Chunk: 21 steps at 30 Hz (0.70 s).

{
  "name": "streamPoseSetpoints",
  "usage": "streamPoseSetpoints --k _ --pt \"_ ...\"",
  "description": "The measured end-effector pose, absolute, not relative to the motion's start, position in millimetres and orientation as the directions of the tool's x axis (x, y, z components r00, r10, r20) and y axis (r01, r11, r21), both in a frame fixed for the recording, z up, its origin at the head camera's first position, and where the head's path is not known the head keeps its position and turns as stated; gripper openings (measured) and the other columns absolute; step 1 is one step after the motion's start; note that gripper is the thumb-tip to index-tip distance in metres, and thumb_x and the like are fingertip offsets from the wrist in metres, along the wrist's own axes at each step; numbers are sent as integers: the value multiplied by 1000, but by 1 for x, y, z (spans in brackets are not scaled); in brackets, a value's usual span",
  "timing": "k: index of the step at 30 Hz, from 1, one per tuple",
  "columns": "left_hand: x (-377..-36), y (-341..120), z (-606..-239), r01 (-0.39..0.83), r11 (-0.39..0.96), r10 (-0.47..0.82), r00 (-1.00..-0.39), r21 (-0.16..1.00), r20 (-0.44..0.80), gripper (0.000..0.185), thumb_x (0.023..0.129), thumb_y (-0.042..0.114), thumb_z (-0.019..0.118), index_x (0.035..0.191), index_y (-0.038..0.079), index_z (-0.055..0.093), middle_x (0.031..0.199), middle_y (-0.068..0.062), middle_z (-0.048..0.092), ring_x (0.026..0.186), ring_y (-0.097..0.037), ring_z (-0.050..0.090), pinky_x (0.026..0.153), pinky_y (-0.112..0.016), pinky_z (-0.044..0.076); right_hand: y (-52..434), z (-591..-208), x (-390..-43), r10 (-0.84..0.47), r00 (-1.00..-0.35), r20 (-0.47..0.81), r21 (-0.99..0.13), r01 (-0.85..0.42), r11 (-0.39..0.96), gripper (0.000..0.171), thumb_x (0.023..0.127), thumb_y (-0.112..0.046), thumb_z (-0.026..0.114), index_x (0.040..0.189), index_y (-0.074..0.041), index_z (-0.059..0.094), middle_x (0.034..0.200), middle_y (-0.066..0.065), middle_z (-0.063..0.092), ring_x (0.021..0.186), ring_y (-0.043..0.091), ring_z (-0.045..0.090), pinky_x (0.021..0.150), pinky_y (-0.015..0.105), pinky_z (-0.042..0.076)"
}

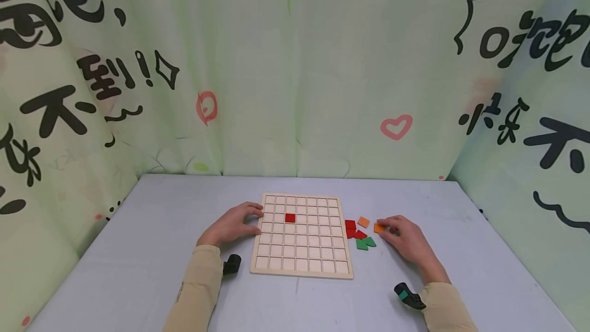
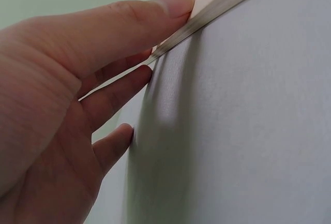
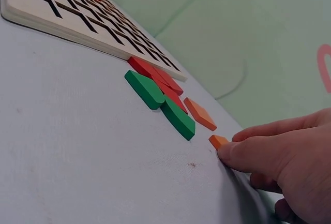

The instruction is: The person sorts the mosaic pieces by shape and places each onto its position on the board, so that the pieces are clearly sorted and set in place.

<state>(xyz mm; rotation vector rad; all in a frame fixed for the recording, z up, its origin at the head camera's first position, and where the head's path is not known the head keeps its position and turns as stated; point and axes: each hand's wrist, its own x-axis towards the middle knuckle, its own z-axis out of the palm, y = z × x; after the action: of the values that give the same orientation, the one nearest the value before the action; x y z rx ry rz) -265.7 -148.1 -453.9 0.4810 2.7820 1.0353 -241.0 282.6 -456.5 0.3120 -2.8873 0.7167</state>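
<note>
A wooden grid board with square recesses lies on the table, and one red square tile sits in an upper cell. At the board's left edge is my left hand, its thumb and fingertips touching the rim without curling round it. My right hand, to the right of the board, pinches an orange tile at table level between thumb and fingers. Beside it lie another orange tile, several red tiles against the board's right edge, and two green tiles.
The white table carries the board and loose tiles. A printed curtain with lettering and hearts hangs behind the table and along both sides. Black wrist devices are strapped near both sleeves.
</note>
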Motion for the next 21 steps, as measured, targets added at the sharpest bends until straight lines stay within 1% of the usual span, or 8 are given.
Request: streamPoseSetpoints --k 4,9,13,18,21 --pt "-266 -148 -454 244 712 340 -940 659 -20 40 76 20 75 113 10 64 132 4 50 129 -20 40 107 -37 36 281 -458 -242 -153 -967 205 -464 -234 854 29 82 -14 68 111 -8 66 103 9 61 87 20 53 77 37 50" --pt "-266 -147 -453 247 717 343 -939 652 -22 40 76 20 75 114 10 64 133 3 49 129 -20 40 107 -37 35 273 -456 -244 -122 -967 224 -505 -222 834 33 86 -19 65 118 -10 62 110 10 59 95 23 57 82 41 53" --pt "-267 -147 -453 242 717 339 -941 653 -24 41 76 21 75 114 10 63 133 4 49 129 -20 40 107 -37 35 262 -451 -245 -125 -962 243 -544 -242 803 33 87 -18 64 119 -10 61 112 10 59 98 25 58 83 42 53" --pt "-267 -148 -453 234 715 339 -940 659 -34 41 77 21 74 115 10 63 133 4 48 130 -19 39 108 -37 35 248 -447 -245 -115 -970 212 -581 -220 783 34 88 -20 62 120 -12 61 116 10 57 100 26 59 85 43 53" --pt "-267 -147 -455 232 713 339 -940 662 -35 41 76 21 75 115 10 63 134 3 48 130 -20 39 108 -38 35 241 -446 -247 -109 -977 183 -598 -199 777 34 88 -23 63 121 -13 60 119 10 55 101 27 59 85 41 53"
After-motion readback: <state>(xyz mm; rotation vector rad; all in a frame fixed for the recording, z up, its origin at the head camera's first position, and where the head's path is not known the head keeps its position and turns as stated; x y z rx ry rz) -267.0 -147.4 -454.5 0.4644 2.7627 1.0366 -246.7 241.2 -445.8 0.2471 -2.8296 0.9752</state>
